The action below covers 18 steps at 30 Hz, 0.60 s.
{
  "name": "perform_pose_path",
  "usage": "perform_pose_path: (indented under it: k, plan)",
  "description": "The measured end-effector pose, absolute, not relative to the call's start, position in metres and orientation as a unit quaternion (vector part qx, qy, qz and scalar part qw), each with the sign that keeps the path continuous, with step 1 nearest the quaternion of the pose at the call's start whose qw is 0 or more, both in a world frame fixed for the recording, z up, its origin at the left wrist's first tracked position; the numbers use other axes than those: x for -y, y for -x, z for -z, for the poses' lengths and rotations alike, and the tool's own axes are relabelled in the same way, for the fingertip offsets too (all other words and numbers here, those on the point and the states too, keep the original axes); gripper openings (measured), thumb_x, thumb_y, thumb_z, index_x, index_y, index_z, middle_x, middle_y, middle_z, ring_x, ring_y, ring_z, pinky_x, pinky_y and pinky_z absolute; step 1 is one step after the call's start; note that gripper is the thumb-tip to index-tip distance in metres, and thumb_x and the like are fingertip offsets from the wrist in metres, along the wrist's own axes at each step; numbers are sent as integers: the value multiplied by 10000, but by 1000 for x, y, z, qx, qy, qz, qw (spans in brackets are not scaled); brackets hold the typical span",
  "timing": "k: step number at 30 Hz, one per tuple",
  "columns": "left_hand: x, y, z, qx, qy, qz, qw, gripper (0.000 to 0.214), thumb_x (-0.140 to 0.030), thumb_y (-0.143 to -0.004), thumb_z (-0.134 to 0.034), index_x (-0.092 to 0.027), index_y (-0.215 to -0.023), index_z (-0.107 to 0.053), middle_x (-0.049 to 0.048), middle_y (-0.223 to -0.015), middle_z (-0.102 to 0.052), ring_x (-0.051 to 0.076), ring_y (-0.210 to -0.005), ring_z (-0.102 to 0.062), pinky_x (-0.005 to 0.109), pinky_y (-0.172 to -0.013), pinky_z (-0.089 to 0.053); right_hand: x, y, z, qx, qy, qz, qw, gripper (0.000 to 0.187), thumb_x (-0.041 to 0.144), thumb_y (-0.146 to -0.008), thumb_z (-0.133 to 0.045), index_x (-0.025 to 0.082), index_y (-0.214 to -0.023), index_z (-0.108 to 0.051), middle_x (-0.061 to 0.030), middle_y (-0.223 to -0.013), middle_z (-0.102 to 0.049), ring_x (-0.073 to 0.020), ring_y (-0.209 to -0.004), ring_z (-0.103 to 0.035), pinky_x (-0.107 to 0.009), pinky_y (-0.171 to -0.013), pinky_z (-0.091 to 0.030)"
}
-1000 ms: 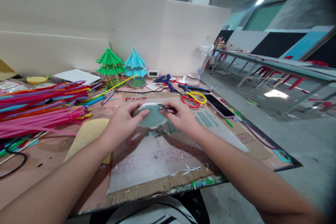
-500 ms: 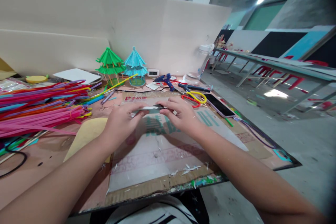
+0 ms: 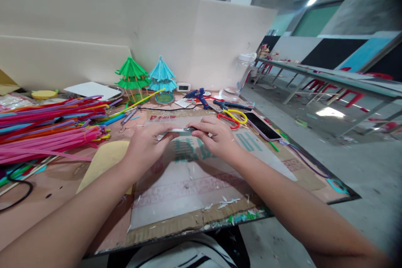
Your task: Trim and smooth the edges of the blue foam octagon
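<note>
Above the middle of the mat, my left hand (image 3: 146,142) pinches a thin white strip-like piece (image 3: 178,130) between thumb and fingers. A small dark, shiny piece (image 3: 189,129) sits at its right end, held by the thumb and curled fingers of my right hand (image 3: 216,138). Whether the two pieces are joined I cannot tell; the fingers cover most of them. Beneath both hands lies a translucent plastic sheet (image 3: 191,192) with green and red print, on a cardboard board (image 3: 166,226).
Bundled pipe cleaners (image 3: 56,130) fill the left. Behind stand a green tiered-roof model (image 3: 133,75) and a blue one (image 3: 162,77). A glue gun (image 3: 199,96), scissors (image 3: 235,116), a phone (image 3: 262,126) and a clear bottle (image 3: 241,73) lie or stand toward the right.
The dark piece between my fingers has turned slightly and shows a shinier face. Both hands stay in nearly the same place.
</note>
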State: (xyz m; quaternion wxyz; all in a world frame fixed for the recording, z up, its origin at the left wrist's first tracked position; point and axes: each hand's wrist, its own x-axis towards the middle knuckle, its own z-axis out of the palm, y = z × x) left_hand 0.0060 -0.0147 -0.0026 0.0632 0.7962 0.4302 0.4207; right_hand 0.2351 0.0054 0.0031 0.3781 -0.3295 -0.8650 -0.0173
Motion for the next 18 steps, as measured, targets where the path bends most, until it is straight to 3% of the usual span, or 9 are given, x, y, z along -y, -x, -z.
perform_pose_path:
  k: [18]
  plan:
    - [18, -9, 2, -425, -804, -412, 52, 182, -235, -892, -621, -198, -1017, -749, 26, -992, -778, 191, -893, -712, 286, -810, -524, -4, -231, 0, 856, 335, -6, 395, 298, 394, -958, -545, 195, -1092, -722, -33, -772, -641, -153, -689, -557, -273, -652, -401]
